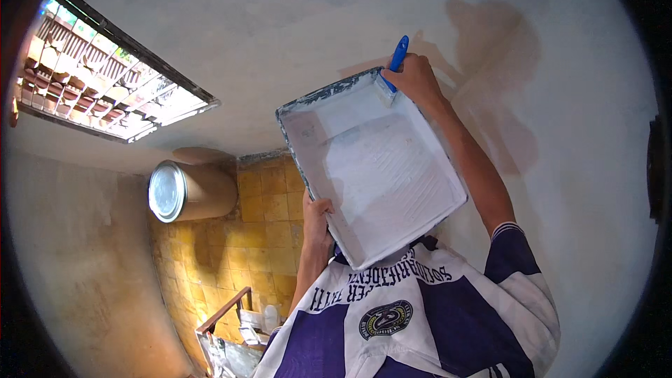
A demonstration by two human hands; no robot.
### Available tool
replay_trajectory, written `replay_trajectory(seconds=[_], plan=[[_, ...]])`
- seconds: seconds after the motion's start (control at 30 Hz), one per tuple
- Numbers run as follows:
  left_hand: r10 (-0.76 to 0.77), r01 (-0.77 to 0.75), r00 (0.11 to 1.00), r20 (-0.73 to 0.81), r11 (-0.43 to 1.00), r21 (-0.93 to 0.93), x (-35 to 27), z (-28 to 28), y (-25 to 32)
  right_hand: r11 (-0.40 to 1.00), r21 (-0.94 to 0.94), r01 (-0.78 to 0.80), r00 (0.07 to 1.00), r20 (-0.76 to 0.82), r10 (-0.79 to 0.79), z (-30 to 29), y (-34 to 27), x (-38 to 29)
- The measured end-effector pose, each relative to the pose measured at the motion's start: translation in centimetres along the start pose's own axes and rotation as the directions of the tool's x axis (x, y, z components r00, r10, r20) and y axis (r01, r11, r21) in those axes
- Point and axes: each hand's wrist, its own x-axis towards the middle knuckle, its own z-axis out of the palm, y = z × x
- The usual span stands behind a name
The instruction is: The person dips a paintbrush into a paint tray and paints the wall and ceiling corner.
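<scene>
My right hand (419, 77) grips a paintbrush with a blue handle (401, 48). The brush's pale bristles (387, 95) rest at the far right corner of a paint tray (286, 126), inside its rim. White paint coats the inside of the tray, with ridges showing on its sloped floor. Dark and white smears mark the tray's far edge. My left hand (318, 215) holds the tray by its left side wall, with the thumb over the rim. The tray is held up in front of my chest, close to a pale wall (325, 26).
A barred window (105, 73) opens in the wall at upper left. Below it, a brown drum (210, 191) with a metal lid stands on yellow floor tiles (262, 241). A wooden-framed piece (226, 310) with several items is at lower left. Another wall (79, 252) rises on the left.
</scene>
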Motion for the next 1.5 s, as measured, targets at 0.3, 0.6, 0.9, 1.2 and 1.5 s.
replay_trajectory(seconds=[0.3, 0.6, 0.9, 1.2, 1.5], plan=[[-0.020, 0.020, 1.000, 0.011, 1.000, 0.025, -0.3, -1.3, 0.7, 0.986, 0.168, -0.005, 0.999, -0.052, 0.014, -0.4, -1.0, -2.0], [-0.024, 0.023, 0.998, 0.064, 1.000, 0.019, 0.4, -3.0, 0.7, 0.809, 0.575, -0.125, 0.983, -0.036, 0.177, -0.8, 0.9, -3.7], [-0.032, 0.032, 0.997, 0.070, 0.999, 0.008, 0.4, -3.5, 1.0, 0.618, 0.757, -0.214, 0.942, -0.008, 0.336, -1.3, -0.8, -5.6], [-0.056, 0.056, 0.995, 0.087, 0.998, -0.004, 0.2, -3.1, 1.7, 0.739, 0.661, -0.134, 0.971, -0.061, 0.231, -0.2, -0.7, -5.6], [-0.065, 0.065, 0.988, 0.140, 0.998, 0.001, 0.2, -3.0, 2.0, 0.994, -0.098, 0.040, 0.999, -0.014, -0.041, -0.6, -5.3, -4.0]])
